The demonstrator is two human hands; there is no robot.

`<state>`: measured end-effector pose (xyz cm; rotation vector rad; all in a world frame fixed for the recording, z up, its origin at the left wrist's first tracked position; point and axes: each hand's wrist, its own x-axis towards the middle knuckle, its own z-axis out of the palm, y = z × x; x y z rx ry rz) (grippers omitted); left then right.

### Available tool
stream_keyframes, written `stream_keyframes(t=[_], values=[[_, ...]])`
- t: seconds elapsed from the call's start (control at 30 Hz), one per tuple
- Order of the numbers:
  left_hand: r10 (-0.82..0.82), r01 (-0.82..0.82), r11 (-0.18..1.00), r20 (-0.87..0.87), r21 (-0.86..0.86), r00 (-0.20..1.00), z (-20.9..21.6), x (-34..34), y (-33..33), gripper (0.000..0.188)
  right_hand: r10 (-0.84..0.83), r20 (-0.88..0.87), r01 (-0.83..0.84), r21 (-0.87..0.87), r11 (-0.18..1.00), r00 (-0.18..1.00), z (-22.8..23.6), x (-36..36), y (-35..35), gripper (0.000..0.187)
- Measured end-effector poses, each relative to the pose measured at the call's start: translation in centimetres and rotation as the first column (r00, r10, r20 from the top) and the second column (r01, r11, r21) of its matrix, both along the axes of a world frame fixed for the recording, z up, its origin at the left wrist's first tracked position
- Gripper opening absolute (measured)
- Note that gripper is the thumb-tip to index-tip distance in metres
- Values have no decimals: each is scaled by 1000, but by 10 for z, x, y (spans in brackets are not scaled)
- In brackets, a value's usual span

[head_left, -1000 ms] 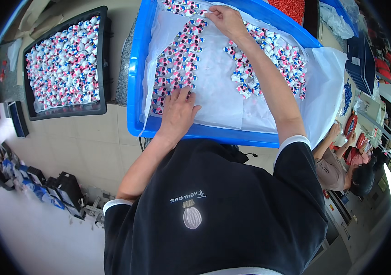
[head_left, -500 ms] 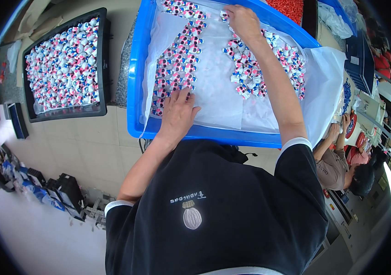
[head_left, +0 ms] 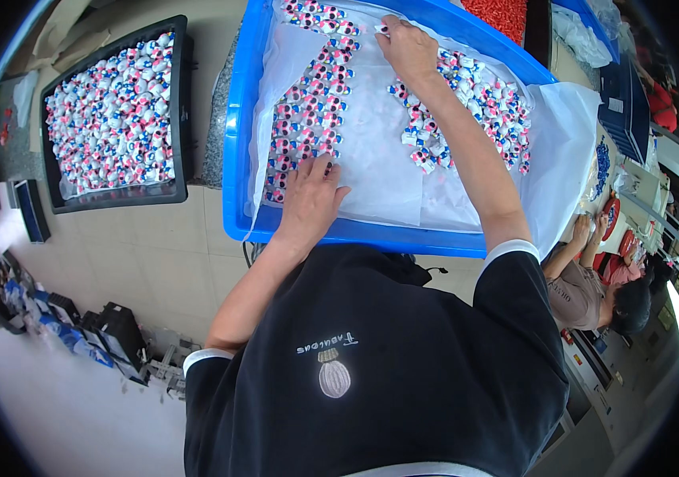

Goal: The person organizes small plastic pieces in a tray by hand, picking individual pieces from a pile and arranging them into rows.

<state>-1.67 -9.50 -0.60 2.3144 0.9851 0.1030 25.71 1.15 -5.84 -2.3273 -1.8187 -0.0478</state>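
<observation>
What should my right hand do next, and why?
Probably lower the small piece pinched in your right hand onto the white sheet beside the neat rows: bare sheet shows between it and their far end.

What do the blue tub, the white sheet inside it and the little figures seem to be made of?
Blue tub: probably moulded plastic, smooth, with a slight sheen and a rounded rim.
White sheet: thin plastic film or paper, judging by its soft folds.
Little figures: perhaps painted plastic, given their bright pink, white and blue patches; too small to be sure.
</observation>
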Motion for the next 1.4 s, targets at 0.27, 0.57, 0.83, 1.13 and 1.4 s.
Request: stream_keyframes(t=[0.27, 0.57, 0.83, 1.13, 1.4], values=[[-7, 7, 1000, 0, -17, 1000, 1, 0, 1, 33, 196, -246, -124, 279, 952, 949, -26, -5, 28, 25], [-12, 12, 1000, -15, -2, 1000, 0, 0, -1, 32, 157, -329, -67, 269, 961, 931, -33, -1, 35, 23], [-28, 28, 1000, -9, -14, 1000, 2, -2, 4, 31, 228, -414, -124, 263, 957, 881, -8, -4, -1, 21], [219, -219, 975, 193, -25, 956, 35, -27, 52, 20, 464, -585, -521, 82, 850, 665, 30, -65, -141, 19], [201, -213, 977, 226, 30, 953, 33, -52, 29, 17, 551, -604, -629, 103, 770, 576, 17, -106, -169, 28]])
